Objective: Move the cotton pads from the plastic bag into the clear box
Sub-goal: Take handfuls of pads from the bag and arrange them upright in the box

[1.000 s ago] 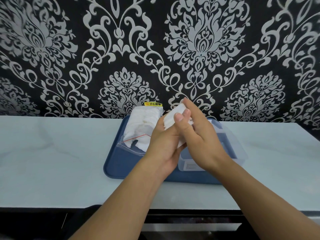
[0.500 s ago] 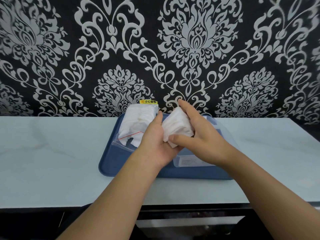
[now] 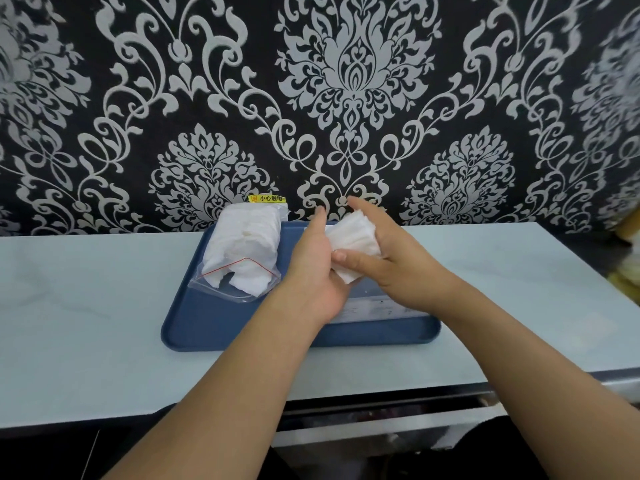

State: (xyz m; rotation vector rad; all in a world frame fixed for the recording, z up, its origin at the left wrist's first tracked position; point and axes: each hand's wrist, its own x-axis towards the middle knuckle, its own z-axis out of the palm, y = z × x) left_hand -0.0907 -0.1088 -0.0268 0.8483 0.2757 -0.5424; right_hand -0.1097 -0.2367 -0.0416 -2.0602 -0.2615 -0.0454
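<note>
A stack of white cotton pads is held between both hands above a blue tray. The stack is soft and fibrous, its thin layered edges fanned slightly at the top. It is gripped by the right hand, whose thumb is pressed across the near side while the index finger is stretched out straight over the far side. The left hand is laid against the stack's left face, its fingers extended upward and the palm cupped under the lower corner.

The clear box is seen only in part beneath the hands, on the right half of the tray; a pale label is visible on its glossy, see-through front wall. Whether any pads lie in it cannot be told.

The plastic bag rests on the left half of the tray, just beside the left hand. It is a crinkled transparent pouch with a red line near its open mouth, and it is bulged by more white pads, rumpled and loosely heaped.

The tray is smooth, rectangular, with rounded corners and a low raised rim. It is set on a pale, faintly marbled desk. Behind it a wall is covered in black paper with grey ornamental damask, and a small yellow sticker is fixed there, just above the bag.
</note>
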